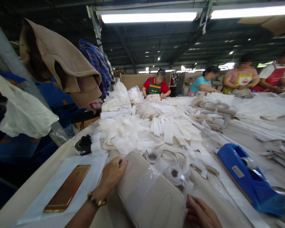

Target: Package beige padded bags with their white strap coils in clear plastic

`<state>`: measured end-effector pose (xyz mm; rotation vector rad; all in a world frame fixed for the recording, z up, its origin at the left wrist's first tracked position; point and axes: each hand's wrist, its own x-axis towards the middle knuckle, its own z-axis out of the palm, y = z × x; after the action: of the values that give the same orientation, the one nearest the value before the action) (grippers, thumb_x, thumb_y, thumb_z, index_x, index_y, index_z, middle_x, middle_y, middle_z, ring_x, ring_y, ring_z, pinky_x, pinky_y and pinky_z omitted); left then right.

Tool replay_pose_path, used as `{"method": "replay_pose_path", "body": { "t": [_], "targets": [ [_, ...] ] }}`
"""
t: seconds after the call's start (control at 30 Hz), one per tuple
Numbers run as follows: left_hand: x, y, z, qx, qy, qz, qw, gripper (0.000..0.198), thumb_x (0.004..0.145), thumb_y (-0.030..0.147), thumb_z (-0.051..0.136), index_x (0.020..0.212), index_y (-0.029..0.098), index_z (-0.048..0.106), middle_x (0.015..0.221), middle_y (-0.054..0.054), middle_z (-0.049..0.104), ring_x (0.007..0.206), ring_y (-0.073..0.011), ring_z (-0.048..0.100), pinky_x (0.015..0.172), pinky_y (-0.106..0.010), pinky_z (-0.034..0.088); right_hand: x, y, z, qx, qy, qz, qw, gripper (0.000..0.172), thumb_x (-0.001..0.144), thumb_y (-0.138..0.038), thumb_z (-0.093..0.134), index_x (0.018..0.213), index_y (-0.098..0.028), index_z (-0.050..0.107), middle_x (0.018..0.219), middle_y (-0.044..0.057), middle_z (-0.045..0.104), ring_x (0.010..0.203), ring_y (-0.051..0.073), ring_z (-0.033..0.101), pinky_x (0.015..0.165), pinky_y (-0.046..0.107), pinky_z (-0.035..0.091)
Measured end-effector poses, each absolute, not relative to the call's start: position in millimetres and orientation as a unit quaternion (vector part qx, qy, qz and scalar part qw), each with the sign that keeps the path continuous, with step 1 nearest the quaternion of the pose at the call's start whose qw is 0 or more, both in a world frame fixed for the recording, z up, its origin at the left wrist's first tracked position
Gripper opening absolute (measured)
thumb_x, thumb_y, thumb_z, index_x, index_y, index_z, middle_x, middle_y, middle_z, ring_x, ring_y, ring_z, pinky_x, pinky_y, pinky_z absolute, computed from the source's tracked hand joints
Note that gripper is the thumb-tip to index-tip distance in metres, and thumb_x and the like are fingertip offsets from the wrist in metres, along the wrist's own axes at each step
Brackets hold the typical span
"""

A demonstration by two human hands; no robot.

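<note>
A beige, box-shaped case (pixel 156 193) with rounded corners lies tilted in front of me on the table. A strip of clear plastic film (pixel 142 186) runs across its top face. With fingers closed on its upper left edge, my left hand (pixel 114 172) grips the case; a bracelet (pixel 97 200) circles that wrist. At the lower right edge, my right hand (pixel 201 210) holds the case, its fingers partly hidden. Just beyond the case lie rolls of whitish strip (pixel 174 174). A gold phone (pixel 67 188) rests on white paper (pixel 90 186) left of my left hand.
A blue tape dispenser (pixel 249 177) stands at right. White strips and cloth pieces (pixel 171 129) cover the table's middle. A black item (pixel 83 145) sits near the left edge. A plastic bag (pixel 26 110) and brown garment (pixel 61 60) hang at left. Several people work beyond the table.
</note>
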<state>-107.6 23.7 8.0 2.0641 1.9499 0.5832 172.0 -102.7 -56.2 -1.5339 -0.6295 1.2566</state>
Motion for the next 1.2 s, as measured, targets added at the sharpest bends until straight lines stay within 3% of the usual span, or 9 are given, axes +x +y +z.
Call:
{"method": "replay_pose_path", "body": {
  "t": [0.07,0.17,0.27,0.33,0.47,0.6,0.83,1.03,1.2],
  "targets": [
    [-121.1,-12.5,0.2,0.696,0.674,0.19,0.156,0.034,0.082,0.048,0.042,0.064,0.02,0.051,0.063,-0.002,0.061,0.064,-0.0199,0.059,0.061,-0.029,0.04,191.0,-96.9,-38.7,-0.651,-0.282,0.482,0.514,0.043,0.059,-0.06,0.067,0.077,-0.02,0.07,0.081,0.005,0.072,0.08,0.025,0.065,0.076,0.034,0.051],
    [-133.9,-58.8,-13.9,0.647,0.657,0.232,0.31,0.045,0.075,0.063,0.048,0.055,0.021,0.045,0.052,0.002,0.051,0.055,-0.0176,0.053,0.054,-0.027,0.038,208.0,-90.6,-19.2,-0.677,-0.301,0.451,0.498,0.047,0.058,-0.06,0.065,0.08,-0.02,0.072,0.092,0.007,0.073,0.098,0.03,0.062,0.09,0.038,0.046],
    [-130.7,-78.0,-20.4,0.573,0.673,0.315,0.345,0.049,0.072,0.066,0.049,0.084,0.02,0.059,0.082,-0.004,0.066,0.075,-0.0219,0.061,0.068,-0.032,0.047,209.9,-88.5,-10.2,-0.71,-0.324,0.398,0.482,0.051,0.057,-0.062,0.062,0.085,-0.021,0.073,0.101,0.008,0.072,0.106,0.032,0.058,0.095,0.04,0.042],
    [-122.1,-75.6,-19.4,0.552,0.668,0.348,0.357,0.065,0.073,0.068,0.046,0.113,0.018,0.053,0.117,-0.011,0.06,0.101,-0.0267,0.06,0.087,-0.038,0.047,205.7,-89.8,-9.2,-0.726,-0.344,0.369,0.468,0.054,0.058,-0.063,0.06,0.092,-0.022,0.072,0.11,0.008,0.069,0.112,0.032,0.055,0.099,0.041,0.039],
    [-104.4,-59.7,-16.5,0.599,0.605,0.337,0.402,0.075,0.08,0.064,0.035,0.135,0.013,0.036,0.146,-0.011,0.033,0.136,-0.0252,0.027,0.113,-0.045,0.019,194.5,-96.4,-14.4,-0.727,-0.39,0.357,0.439,0.06,0.063,-0.064,0.056,0.11,-0.027,0.066,0.12,0.004,0.064,0.122,0.03,0.048,0.105,0.04,0.033],
    [-96.3,-53.6,-18.9,0.582,0.578,0.347,0.455,0.061,0.085,0.056,0.036,0.134,0.02,0.04,0.143,-0.006,0.038,0.134,-0.0238,0.03,0.114,-0.046,0.017,189.1,-106.2,-28.4,-0.726,-0.379,0.359,0.447,0.061,0.066,-0.063,0.057,0.115,-0.028,0.061,0.121,0.002,0.064,0.12,0.029,0.05,0.102,0.037,0.038],
    [-90.8,-40.6,-19.9,0.569,0.601,0.297,0.476,0.05,0.082,0.054,0.042,0.119,0.022,0.052,0.116,-0.006,0.061,0.11,-0.0261,0.054,0.104,-0.044,0.036,174.3,-123.6,-53.4,-0.748,-0.309,0.343,0.477,0.057,0.072,-0.062,0.055,0.117,-0.027,0.058,0.125,-0.001,0.06,0.126,0.027,0.042,0.106,0.03,0.033],
    [-89.0,-31.5,-44.3,0.622,0.579,0.341,0.401,0.044,0.085,0.047,0.039,0.115,0.021,0.056,0.122,-0.007,0.055,0.119,-0.0235,0.047,0.107,-0.042,0.033,169.8,-121.1,-67.3,-0.719,-0.319,0.314,0.531,0.052,0.076,-0.057,0.055,0.117,-0.025,0.054,0.133,0.002,0.051,0.13,0.027,0.037,0.112,0.035,0.023],
    [-92.8,-32.7,-45.4,0.583,0.626,0.347,0.384,0.06,0.081,0.057,0.042,0.127,0.02,0.048,0.135,-0.008,0.047,0.129,-0.0256,0.037,0.112,-0.043,0.025,176.0,-118.9,-70.1,-0.681,-0.299,0.372,0.555,0.054,0.074,-0.056,0.06,0.118,-0.025,0.056,0.133,0.004,0.053,0.13,0.027,0.037,0.112,0.037,0.023]
  ]
}}
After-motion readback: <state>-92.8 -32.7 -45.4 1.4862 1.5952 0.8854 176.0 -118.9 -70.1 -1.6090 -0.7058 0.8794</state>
